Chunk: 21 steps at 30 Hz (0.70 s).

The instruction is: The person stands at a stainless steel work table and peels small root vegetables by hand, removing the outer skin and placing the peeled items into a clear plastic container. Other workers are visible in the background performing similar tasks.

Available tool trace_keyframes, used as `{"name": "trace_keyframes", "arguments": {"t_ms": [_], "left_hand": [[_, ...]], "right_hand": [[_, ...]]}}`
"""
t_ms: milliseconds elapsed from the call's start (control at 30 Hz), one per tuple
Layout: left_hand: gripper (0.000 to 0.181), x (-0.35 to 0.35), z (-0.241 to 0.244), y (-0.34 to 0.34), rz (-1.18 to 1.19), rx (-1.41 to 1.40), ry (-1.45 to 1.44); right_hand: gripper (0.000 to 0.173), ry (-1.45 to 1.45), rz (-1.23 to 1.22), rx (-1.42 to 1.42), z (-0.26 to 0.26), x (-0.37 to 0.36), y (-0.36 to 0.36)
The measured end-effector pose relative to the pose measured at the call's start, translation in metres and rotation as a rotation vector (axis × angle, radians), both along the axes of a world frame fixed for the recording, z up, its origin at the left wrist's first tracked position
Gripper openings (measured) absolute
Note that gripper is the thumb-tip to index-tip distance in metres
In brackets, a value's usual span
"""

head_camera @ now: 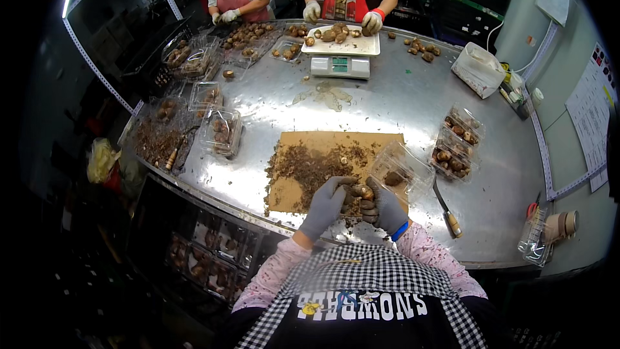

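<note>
Both my hands wear grey work gloves and meet over the front edge of a cardboard sheet strewn with brown peelings. Between them is a small brown taro-like tuber. My right hand has its fingers curled around the tuber's right side. My left hand is at its left side, its fingertips dark with dirt and partly hidden. Just beyond my right hand, an open clear plastic clamshell box rests on the cardboard's right edge with a dark tuber in it.
A knife with a wooden handle lies to the right, near filled clamshells. More filled boxes and a peelings heap are left. Across the metal table stands a scale with tubers; two co-workers in gloves stand behind it.
</note>
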State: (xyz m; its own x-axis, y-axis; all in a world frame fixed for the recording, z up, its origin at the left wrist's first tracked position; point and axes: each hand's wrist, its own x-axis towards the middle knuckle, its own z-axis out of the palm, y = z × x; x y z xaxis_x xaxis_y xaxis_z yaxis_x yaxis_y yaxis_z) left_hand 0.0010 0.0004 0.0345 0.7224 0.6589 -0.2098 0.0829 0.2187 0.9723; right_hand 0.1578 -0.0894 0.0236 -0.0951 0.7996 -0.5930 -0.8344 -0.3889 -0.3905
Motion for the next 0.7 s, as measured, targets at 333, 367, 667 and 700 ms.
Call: {"name": "trace_keyframes", "arguments": {"t_ms": [333, 367, 667, 700], "left_hand": [[0.043, 0.013, 0.008, -0.018, -0.046, 0.552, 0.177], [0.042, 0.009, 0.002, -0.015, -0.025, 0.580, 0.138], [0.036, 0.002, 0.010, -0.003, -0.080, 0.480, 0.143], [0.036, 0.001, 0.013, -0.003, -0.073, 0.445, 0.178]], "right_hand": [[0.046, -1.309, -0.180, 0.418, -0.079, 0.006, -0.010], [0.045, -1.151, -0.137, 0.329, -0.025, -0.008, -0.013], [0.048, 0.017, -0.008, 0.007, -0.007, 0.006, -0.014], [0.049, 0.018, -0.042, -0.051, -0.004, 0.005, -0.014]]}}
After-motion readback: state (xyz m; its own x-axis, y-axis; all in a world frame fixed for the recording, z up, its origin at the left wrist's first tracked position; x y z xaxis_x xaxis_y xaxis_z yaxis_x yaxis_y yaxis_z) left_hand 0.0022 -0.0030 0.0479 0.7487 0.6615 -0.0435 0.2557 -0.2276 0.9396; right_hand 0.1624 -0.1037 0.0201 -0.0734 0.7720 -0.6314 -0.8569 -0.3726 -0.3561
